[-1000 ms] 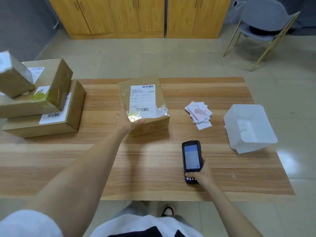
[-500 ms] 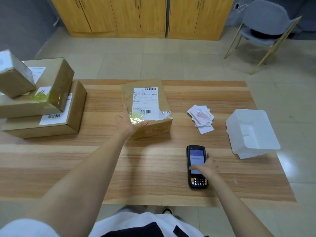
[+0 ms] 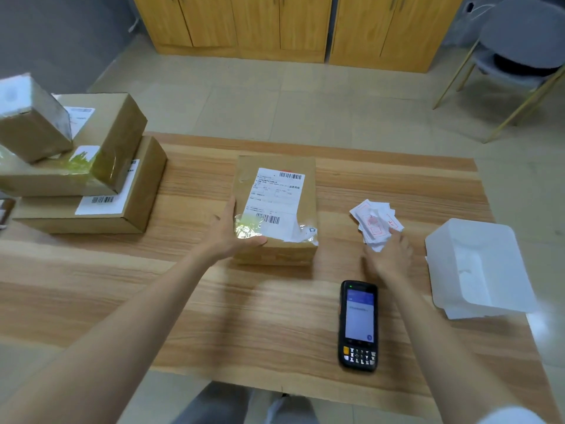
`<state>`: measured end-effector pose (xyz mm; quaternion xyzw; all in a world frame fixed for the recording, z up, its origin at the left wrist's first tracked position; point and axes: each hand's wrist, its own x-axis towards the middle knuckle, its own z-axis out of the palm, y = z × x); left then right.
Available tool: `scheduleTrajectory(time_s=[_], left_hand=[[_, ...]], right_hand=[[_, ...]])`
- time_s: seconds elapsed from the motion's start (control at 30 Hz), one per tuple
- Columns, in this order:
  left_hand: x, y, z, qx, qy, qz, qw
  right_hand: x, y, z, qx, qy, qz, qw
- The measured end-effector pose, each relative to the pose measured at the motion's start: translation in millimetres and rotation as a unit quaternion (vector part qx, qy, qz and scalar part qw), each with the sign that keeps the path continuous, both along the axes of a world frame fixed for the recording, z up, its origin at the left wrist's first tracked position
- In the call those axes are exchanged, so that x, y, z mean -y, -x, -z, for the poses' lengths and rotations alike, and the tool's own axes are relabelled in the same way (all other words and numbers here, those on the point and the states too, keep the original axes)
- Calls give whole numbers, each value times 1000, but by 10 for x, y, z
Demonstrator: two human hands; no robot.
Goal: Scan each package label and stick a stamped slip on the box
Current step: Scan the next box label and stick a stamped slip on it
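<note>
— So, what has changed since a moment ago?

— The right hand (image 3: 389,258) has let go of the scanner (image 3: 358,325). A second ago it held the device; now the scanner lies flat on the worktop (image 3: 189,301), screen up, at about five o'clock from the box (image 3: 276,209).

— And where is that hand now?

— It has moved up to the pile of stamped slips (image 3: 375,223), at three o'clock from the box. Its fingers (image 3: 397,238) are spread loosely and reach the near edge of the pile; the hand is blurred, so I cannot tell whether a slip is pinched.

— The left hand?

— The left hand (image 3: 234,235) stays where it was, gripping the box's near left corner, thumb on top beside the label (image 3: 275,200), fingers along the left side.

— Anything else shifted?

— No. The stack of parcels (image 3: 91,179) sits at nine o'clock from the box, and the white bin (image 3: 477,267) lies tipped at the worktop's right edge, just as before.
</note>
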<state>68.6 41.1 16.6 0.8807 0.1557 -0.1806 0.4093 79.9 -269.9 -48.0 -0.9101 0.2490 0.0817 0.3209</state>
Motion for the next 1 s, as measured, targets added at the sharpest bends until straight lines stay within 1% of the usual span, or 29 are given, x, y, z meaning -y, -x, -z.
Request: scheduleTrajectory(time_s=[0.13,0.27,0.4,0.47,0.57,0.67,0.8,0.87,0.93,1.0], left_hand=[[22,-55,-104,10,-24,-15,1000],[183,-143,-239,86,-78,-31,993],[357,-179,-255,139,-46,-19,989],[431,-172,-255,158,-41,-13,986],[499,-145,-310,186,-44,9,982],[576,-130,-429,220,-12,37,975],[801,-156,-671,259,38,89,961],[953,-169,-809,253,92,120,956],[1095,-164,-947,226,160,130,952],[1189,-148,-1051,194,223,124,947]], right_hand=[[69,-230,63,24,31,11,999],[93,-463,137,28,61,12,998],[77,-624,188,40,75,5,996],[75,-655,184,57,69,18,996],[40,-605,95,102,22,45,994],[-63,-458,-156,170,-35,40,984],[-296,-245,-721,259,-117,28,958],[-424,-127,-1017,287,-145,12,947],[-535,0,-1260,306,-166,-21,937],[-611,116,-1421,315,-147,-59,936]])
